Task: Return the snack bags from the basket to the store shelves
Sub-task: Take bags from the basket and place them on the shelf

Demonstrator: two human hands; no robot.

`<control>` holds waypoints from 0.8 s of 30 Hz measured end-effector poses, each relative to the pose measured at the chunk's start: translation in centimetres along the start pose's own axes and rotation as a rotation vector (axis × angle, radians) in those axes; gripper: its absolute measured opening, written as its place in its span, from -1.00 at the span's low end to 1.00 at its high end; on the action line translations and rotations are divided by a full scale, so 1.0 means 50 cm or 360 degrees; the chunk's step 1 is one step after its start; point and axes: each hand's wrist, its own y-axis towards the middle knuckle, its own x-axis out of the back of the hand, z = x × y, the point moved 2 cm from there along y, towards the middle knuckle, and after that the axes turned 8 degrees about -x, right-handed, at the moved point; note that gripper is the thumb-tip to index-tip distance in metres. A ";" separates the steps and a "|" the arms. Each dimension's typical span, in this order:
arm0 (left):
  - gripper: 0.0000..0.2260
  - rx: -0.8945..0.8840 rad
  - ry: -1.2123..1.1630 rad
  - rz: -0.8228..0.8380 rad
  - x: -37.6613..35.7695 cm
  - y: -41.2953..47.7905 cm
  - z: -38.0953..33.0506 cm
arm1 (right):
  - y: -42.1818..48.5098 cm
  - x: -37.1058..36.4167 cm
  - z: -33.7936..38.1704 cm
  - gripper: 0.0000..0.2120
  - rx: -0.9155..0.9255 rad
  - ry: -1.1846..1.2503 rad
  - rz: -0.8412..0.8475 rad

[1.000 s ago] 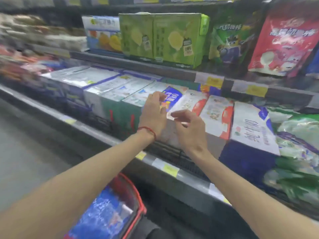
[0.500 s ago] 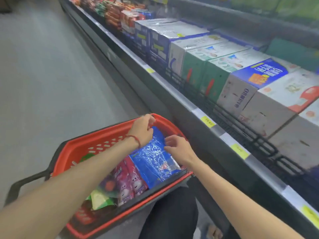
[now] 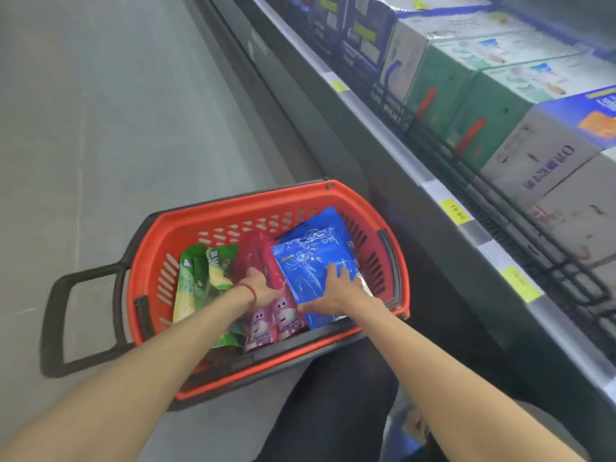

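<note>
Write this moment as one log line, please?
stage: picking next bag | left hand: on pink bags | right hand: flat on blue bag | green bags: untouched | all in red basket

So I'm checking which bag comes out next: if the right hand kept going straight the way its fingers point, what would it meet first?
Probably just more of the blue bag: the right hand already lies on it, fingers pointing toward the basket's far wall. Depth is unclear.

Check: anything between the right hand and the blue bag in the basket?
Nothing visible. The right hand already lies flat on the blue bag, which sits on top in the basket. The left hand rests on the neighbouring red bag.
</note>
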 end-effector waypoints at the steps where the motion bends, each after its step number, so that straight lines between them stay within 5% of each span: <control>1: -0.10 -0.0006 0.0015 0.0032 -0.007 0.003 0.002 | -0.002 -0.004 0.004 0.28 -0.0027 -0.0085 0.0001; 9: -0.04 0.0010 -0.0018 0.0164 -0.050 0.015 0.029 | -0.013 -0.013 0.015 0.31 -0.0082 -0.0130 -0.0107; 17: -0.10 0.0001 -0.0134 0.0024 -0.044 0.005 0.030 | -0.008 -0.012 0.007 0.23 0.0033 -0.0136 -0.0116; 24: -0.38 -0.0062 0.0001 -0.0365 -0.004 -0.009 0.006 | -0.010 0.032 -0.022 -0.08 0.0212 0.0701 0.0008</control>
